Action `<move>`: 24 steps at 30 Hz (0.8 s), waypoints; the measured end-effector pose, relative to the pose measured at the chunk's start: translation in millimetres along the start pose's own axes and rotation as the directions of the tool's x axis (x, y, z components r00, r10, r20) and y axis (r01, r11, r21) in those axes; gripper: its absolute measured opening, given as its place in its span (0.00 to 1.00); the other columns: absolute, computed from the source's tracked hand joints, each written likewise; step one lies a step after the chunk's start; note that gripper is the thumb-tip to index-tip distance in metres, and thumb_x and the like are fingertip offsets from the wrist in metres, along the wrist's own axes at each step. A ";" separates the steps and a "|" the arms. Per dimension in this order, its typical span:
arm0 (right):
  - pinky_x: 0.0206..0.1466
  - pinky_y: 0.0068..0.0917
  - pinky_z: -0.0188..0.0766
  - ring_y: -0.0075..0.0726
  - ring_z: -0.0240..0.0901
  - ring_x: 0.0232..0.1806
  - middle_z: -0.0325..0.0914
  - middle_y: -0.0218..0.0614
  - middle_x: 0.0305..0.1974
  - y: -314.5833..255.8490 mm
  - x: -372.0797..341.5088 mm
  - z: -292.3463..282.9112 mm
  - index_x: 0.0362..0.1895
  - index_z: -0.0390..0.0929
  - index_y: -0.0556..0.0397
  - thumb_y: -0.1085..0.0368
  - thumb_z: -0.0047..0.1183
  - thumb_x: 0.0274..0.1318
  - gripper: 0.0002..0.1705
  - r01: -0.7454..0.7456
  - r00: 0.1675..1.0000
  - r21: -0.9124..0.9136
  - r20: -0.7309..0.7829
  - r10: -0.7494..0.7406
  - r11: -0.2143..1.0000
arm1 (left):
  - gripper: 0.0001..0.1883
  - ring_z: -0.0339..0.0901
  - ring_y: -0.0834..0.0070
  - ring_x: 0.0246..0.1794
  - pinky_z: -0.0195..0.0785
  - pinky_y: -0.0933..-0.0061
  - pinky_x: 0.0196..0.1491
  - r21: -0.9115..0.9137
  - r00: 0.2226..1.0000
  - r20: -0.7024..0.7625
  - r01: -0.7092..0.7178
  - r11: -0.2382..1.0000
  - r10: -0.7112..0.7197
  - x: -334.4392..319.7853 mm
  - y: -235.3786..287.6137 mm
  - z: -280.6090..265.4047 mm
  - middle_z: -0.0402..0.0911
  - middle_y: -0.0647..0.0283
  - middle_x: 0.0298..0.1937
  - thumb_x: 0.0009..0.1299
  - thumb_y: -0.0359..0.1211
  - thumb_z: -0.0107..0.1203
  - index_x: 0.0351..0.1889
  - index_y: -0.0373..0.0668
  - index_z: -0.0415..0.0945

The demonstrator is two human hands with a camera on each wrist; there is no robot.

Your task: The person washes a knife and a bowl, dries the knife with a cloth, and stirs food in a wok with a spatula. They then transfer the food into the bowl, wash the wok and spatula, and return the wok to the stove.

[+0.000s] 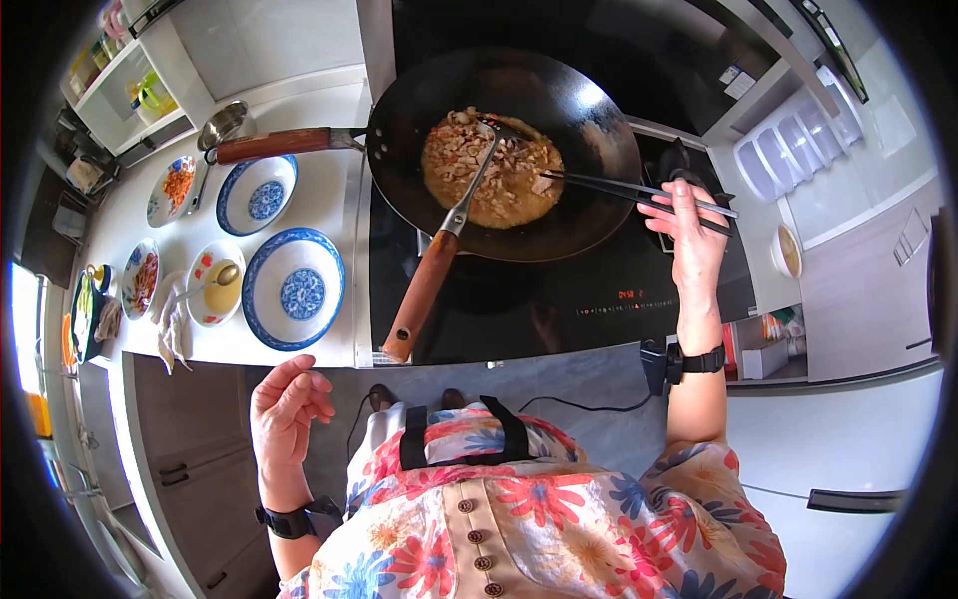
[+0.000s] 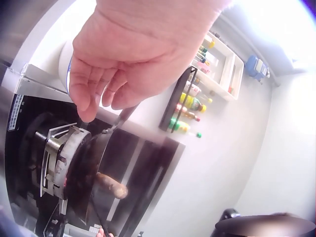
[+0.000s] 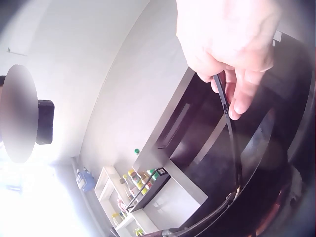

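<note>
My right hand (image 1: 696, 235) grips a pair of black chopsticks (image 1: 639, 190), whose tips reach into a large black wok (image 1: 599, 215) and touch a piece of meat. Sliced meat in yellowish sauce (image 1: 499, 190) lies in the wok. A wooden-handled spatula (image 1: 429, 280) rests in it, its head in the food and its handle over the wok's near rim. My left hand (image 1: 289, 409) hangs in front of the counter edge, holding nothing, fingers loosely bent. The right wrist view shows the right hand (image 3: 232, 39) above the wok with the chopsticks (image 3: 231, 128).
Left of the wok, under its wooden handle (image 1: 274, 146), are two blue-patterned bowls (image 1: 257, 195), a bowl of yellow liquid with a spoon (image 1: 216, 285), and small dishes of chopped ingredients (image 1: 173, 190). A cloth (image 1: 173, 319) hangs over the counter edge. White containers (image 1: 798, 145) stand at the right.
</note>
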State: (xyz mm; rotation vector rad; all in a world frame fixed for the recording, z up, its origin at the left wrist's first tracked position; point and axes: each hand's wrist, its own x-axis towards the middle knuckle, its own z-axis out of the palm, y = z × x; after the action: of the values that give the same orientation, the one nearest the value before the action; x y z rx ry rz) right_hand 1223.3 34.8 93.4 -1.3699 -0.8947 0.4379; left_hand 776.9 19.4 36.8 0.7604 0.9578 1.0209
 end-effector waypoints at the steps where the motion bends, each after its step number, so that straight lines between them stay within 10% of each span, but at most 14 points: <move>1: 0.26 0.19 0.75 0.34 0.78 0.27 0.77 0.44 0.31 0.6 0.6 2.5 0.38 0.74 0.65 0.58 0.50 0.56 0.19 -0.008 1.000 -0.008 0.017 0.008 1.000 | 0.10 0.75 0.76 0.19 0.69 0.83 0.20 0.007 1.000 -0.024 0.000 1.000 0.000 -0.1 -0.6 0.8 0.78 0.57 0.29 0.66 0.28 0.48 0.44 0.34 0.72; 24: 0.25 0.19 0.75 0.36 0.78 0.27 0.76 0.43 0.30 -2.9 13.6 13.0 0.35 0.73 0.65 0.55 0.50 0.56 0.21 0.000 0.999 0.077 0.051 -0.004 0.997 | 0.10 0.77 0.75 0.21 0.70 0.81 0.22 -0.019 1.000 -0.011 -0.006 1.000 0.006 -2.3 -1.9 -3.8 0.79 0.57 0.30 0.66 0.27 0.48 0.45 0.34 0.72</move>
State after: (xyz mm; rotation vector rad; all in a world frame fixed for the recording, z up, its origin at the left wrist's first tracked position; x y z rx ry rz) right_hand 1221.1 52.7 99.5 -1.2923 -0.9122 0.5028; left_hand 773.6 16.9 34.2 0.7437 0.9544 1.0390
